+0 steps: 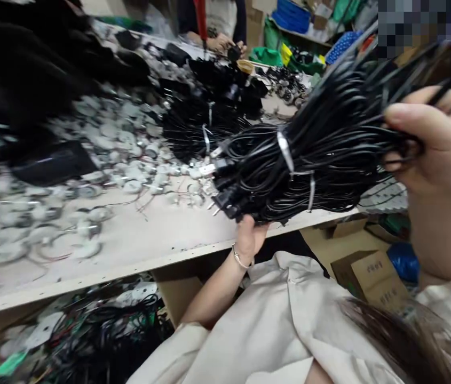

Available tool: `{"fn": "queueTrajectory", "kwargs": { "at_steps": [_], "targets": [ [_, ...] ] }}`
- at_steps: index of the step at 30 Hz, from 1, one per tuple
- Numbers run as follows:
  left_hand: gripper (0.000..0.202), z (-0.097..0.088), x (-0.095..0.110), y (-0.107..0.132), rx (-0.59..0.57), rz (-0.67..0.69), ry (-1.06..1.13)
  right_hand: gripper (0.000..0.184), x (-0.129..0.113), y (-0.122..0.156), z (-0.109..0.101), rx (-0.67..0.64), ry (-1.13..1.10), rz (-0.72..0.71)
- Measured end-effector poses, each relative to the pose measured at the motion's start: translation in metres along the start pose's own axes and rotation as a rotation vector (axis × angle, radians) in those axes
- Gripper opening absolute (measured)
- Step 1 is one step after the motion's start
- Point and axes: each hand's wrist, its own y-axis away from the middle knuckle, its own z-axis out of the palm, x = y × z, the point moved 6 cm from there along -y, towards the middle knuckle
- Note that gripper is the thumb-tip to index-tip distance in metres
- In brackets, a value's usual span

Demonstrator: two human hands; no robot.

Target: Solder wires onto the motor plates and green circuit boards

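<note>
Bundle of tied black power cords (309, 154) slants above the counter's (129, 261) near edge, its long axis running from the plug end (223, 205), cupped from beneath by the left hand (249, 240), up to the right hand (437, 170), clamped around the looped cords.

you are gripping a tied bundle of black power cords (309, 160) with your right hand (441, 181) and cupping it from below with your left hand (250, 239).
</note>
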Motion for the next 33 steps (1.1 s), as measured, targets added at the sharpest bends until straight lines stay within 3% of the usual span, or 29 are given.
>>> {"fn": "queueTrajectory", "kwargs": {
  "at_steps": [2, 5, 7, 9, 12, 15, 16, 17, 19, 21, 22, 24, 26, 27, 29, 31, 32, 33],
  "targets": [
    [0.07, -0.02, 0.048, -0.013, 0.172, 0.06, -0.101, 0.028, 0.01, -0.02, 0.05, -0.115, -0.133, 0.045],
    [0.057, -0.043, 0.131, -0.046, 0.349, 0.159, -0.284, 0.035, 0.03, -0.063, 0.116, -0.164, -0.313, 0.185],
    [0.052, -0.054, 0.181, -0.079, 0.374, 0.206, -0.394, 0.029, 0.052, -0.094, 0.156, -0.204, -0.379, 0.306],
    [0.052, -0.066, 0.214, -0.112, 0.386, 0.213, -0.517, 0.025, 0.088, -0.12, 0.188, -0.204, -0.376, 0.442],
    [0.058, -0.094, 0.234, -0.14, 0.595, 0.2, -0.711, 0.01, 0.156, -0.134, 0.228, -0.284, -0.315, 0.699],
    [0.083, -0.107, 0.232, -0.135, 0.85, 0.322, -1.062, 0.007, 0.21, -0.13, 0.25, -0.339, -0.253, 0.792],
    [0.088, -0.101, 0.229, -0.133, 0.843, 0.403, -1.251, 0.009, 0.221, -0.128, 0.252, -0.348, -0.238, 0.789],
    [0.087, -0.091, 0.223, -0.134, 0.756, 0.479, -1.463, 0.011, 0.227, -0.128, 0.252, -0.355, -0.219, 0.777],
    [0.073, -0.069, 0.203, -0.145, 0.423, 0.565, -1.862, 0.016, 0.224, -0.131, 0.242, -0.362, -0.169, 0.727],
    [0.059, -0.059, 0.185, -0.159, 0.102, 0.564, -2.07, 0.024, 0.203, -0.139, 0.216, -0.356, -0.117, 0.644],
    [0.056, -0.057, 0.181, -0.166, 0.012, 0.565, -2.129, 0.028, 0.185, -0.142, 0.199, -0.363, -0.102, 0.58],
    [0.055, -0.06, 0.182, -0.181, -0.02, 0.599, -2.204, 0.028, 0.134, -0.143, 0.159, -0.412, -0.096, 0.4],
    [0.056, -0.062, 0.187, -0.193, -0.015, 0.673, -2.211, 0.024, 0.065, -0.136, 0.113, -0.475, -0.069, 0.017],
    [0.056, -0.063, 0.189, -0.197, -0.021, 0.712, -2.206, 0.023, 0.028, -0.132, 0.084, -0.403, -0.022, -0.197],
    [0.057, -0.06, 0.19, -0.203, -0.064, 0.773, -2.225, 0.015, -0.04, -0.128, 0.019, -0.09, 0.016, -0.626],
    [0.06, -0.055, 0.188, -0.207, -0.159, 0.784, -2.295, 0.018, -0.089, -0.138, -0.038, 0.206, -0.037, -1.012],
    [0.063, -0.052, 0.187, -0.211, -0.204, 0.766, -2.345, 0.018, -0.103, -0.156, -0.055, 0.277, 0.007, -1.064],
    [0.065, -0.049, 0.186, -0.215, -0.24, 0.736, -2.394, 0.016, -0.111, -0.184, -0.066, 0.304, 0.093, -1.017]
  ]
}}
